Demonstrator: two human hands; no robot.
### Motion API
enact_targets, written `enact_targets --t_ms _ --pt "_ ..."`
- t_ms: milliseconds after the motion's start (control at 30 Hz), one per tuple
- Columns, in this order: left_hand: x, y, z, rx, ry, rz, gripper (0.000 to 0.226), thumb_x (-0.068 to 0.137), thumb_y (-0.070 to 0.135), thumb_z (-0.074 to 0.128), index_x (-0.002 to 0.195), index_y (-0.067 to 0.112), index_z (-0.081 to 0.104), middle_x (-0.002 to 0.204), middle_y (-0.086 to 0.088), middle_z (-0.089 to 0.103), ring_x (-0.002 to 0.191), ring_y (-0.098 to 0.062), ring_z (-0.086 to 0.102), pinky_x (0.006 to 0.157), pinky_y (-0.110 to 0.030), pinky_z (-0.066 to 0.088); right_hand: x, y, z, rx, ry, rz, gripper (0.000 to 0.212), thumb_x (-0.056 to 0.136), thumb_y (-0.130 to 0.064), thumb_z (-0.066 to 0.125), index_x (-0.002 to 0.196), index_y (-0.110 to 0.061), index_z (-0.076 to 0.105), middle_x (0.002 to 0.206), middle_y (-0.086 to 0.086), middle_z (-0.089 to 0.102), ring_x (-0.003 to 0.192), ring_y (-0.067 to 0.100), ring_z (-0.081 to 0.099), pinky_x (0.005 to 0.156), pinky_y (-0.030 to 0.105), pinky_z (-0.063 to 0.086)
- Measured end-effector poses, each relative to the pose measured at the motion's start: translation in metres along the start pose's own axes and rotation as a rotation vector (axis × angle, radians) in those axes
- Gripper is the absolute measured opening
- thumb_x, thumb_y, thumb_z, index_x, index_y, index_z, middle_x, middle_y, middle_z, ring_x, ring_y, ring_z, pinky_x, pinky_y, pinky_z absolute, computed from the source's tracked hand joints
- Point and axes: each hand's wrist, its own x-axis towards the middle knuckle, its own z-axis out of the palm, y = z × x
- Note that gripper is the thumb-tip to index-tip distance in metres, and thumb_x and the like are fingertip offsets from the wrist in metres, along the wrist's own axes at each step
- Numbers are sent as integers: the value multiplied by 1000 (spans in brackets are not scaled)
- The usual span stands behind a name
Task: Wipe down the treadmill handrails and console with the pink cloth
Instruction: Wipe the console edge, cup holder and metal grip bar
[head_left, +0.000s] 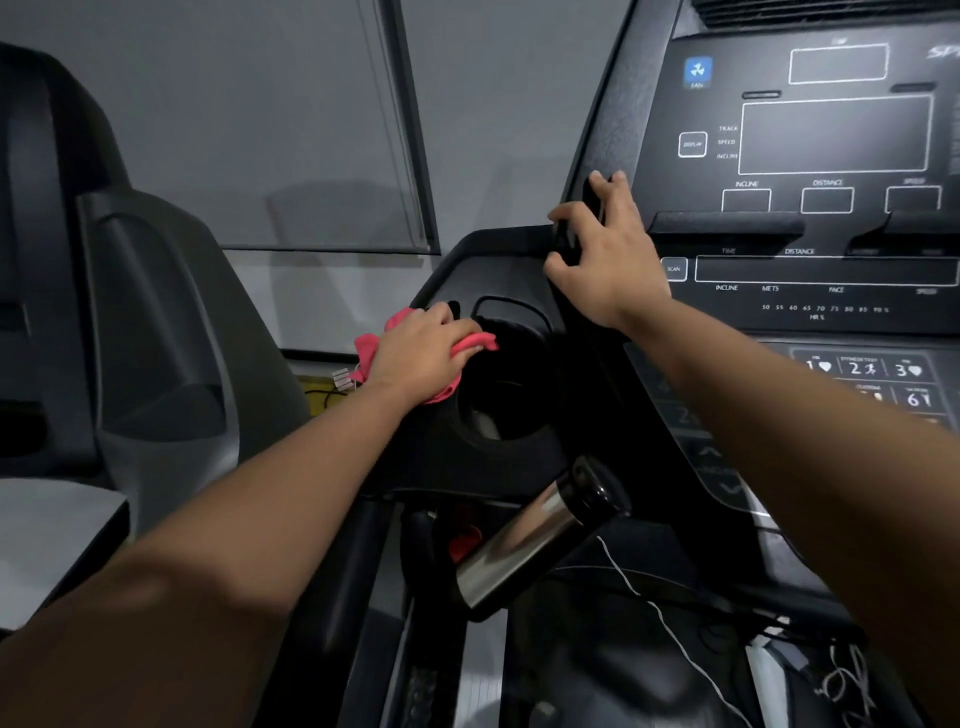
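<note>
Head view, looking down along two bare forearms to a dark treadmill console (831, 135). The pink cloth (470, 344) is held bunched under the left hand (421, 345), pressed on the console's left wing at the rim of a round cup holder (506, 395). The left grip is closed over the cloth, with pink folds showing beyond the fingertips and behind the wrist. The right hand (602, 254) is raised at the console's left edge, and its grip is curled round a flat black object (592, 200) held upright against the panel. What that object is cannot be told.

Unlit display windows and white labels are seen to the right of that hand, with numbered keys lower down. Below the cup holder, a shiny metal cylinder (524, 545) with a black end is angled downward, and a small red item (465, 540) is partly hidden just left of it. A thin white cord (670, 629) is trailed past towards tangled cables (847, 686) at lower right. A grey neighbouring machine (156, 322) is set close on the left, before a grey wall.
</note>
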Motion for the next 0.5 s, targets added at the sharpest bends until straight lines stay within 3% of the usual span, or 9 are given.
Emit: enact_targets --t_ms 300,500 --pt "-20 14 14 -29 117 -140 28 87 38 54 108 23 66 100 -3 55 94 -25 51 72 -38 46 0 1 0 -6 -5 10 43 85 -32 56 128 -24 51 157 8 16 147 23 0 112 39 23" --pt "-66 37 4 -78 159 -158 36 74 43 40 80 22 69 84 1 55 77 -22 52 56 -32 44 -1 -1 -2 -7 -14 11 44 86 -32 56 128 -24 50 157 9 16 147 24 0 114 40 21"
